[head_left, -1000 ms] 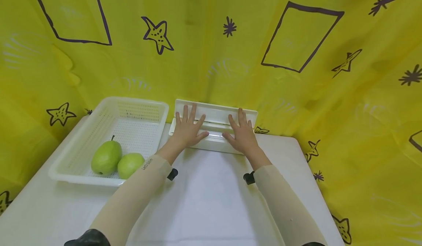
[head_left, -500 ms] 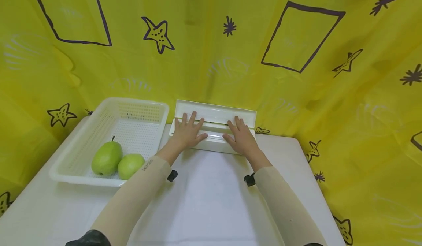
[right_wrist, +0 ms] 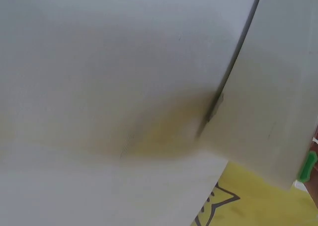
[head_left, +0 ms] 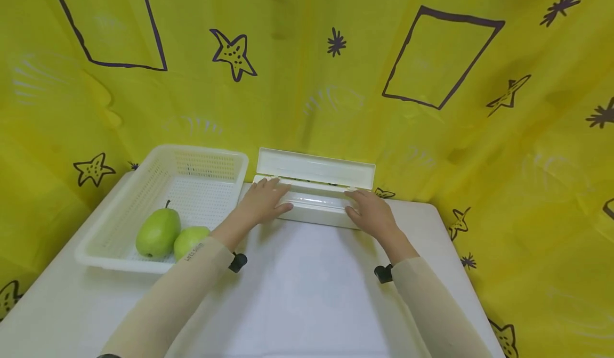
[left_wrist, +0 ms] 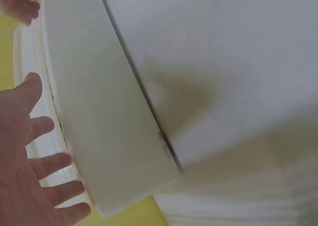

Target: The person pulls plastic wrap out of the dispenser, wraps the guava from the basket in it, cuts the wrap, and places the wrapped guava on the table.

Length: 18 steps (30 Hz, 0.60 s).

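Observation:
At the far side of the table stands a long white box [head_left: 316, 216], its lid [head_left: 314, 167] raised at the back. A shiny, clear strip, apparently a roll of cling film [head_left: 316, 201], lies inside. My left hand [head_left: 260, 201] is over the box's left end, fingers spread and slightly bent; the left wrist view shows it gripping nothing. Over the right end is my right hand [head_left: 371, 211], its fingers reaching the back rim, thumb near the front. A small green piece [right_wrist: 307, 166] shows by the right hand in the right wrist view. Contact is hard to tell.
On the left a white perforated basket [head_left: 120, 265] holds a green pear [head_left: 158, 234] and a rounder green fruit [head_left: 190, 241], partly behind my left sleeve. A yellow patterned curtain [head_left: 297, 91] hangs right behind the box. The white table [head_left: 316, 294] stretches toward me.
My hands have come off the raised lid's inner face and moved apart toward the box's two ends, drawing back closer to me. The lid stays up.

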Each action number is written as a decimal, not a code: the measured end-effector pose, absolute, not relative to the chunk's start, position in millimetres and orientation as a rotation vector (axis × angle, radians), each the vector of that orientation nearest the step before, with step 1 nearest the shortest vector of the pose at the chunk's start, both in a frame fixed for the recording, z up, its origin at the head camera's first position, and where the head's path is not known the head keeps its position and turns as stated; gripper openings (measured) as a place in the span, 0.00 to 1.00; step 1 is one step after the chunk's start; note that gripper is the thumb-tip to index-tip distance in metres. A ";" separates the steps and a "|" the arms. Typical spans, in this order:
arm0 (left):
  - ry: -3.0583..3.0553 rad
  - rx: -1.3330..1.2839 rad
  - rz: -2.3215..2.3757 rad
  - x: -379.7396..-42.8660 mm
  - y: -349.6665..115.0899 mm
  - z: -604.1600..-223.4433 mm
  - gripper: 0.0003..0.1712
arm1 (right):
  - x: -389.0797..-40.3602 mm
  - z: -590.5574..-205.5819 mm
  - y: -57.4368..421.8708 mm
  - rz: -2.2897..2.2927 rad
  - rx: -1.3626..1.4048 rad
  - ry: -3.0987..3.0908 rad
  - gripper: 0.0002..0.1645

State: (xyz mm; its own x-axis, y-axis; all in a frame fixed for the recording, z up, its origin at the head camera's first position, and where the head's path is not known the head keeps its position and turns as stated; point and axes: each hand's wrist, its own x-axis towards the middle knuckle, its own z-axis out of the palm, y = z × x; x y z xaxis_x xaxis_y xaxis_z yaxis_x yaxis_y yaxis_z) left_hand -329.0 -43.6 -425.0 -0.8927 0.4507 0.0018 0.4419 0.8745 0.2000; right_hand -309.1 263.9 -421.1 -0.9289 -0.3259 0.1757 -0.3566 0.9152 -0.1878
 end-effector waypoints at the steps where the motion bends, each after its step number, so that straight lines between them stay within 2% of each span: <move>1: 2.999 0.732 0.308 -328.6 -45.7 -424.2 0.35 | -308.1 -421.2 265.8 0.316 0.527 -2.938 0.24; 7: 3.031 0.855 0.327 -328.1 -56.1 -418.8 0.27 | -307.5 -425.3 273.4 0.325 0.546 -2.907 0.15; 18: 3.115 0.927 0.229 -338.6 -55.2 -413.1 0.13 | -313.7 -428.8 274.3 0.317 0.551 -2.828 0.10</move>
State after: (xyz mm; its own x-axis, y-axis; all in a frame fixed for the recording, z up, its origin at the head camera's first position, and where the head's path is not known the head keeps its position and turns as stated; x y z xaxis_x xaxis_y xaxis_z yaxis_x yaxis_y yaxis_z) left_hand -338.6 -55.2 -413.1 -0.8317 0.5342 0.1513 0.5505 0.8287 0.1005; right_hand -313.7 274.3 -428.8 -0.8996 -0.3389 0.2754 -0.3915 0.9053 -0.1648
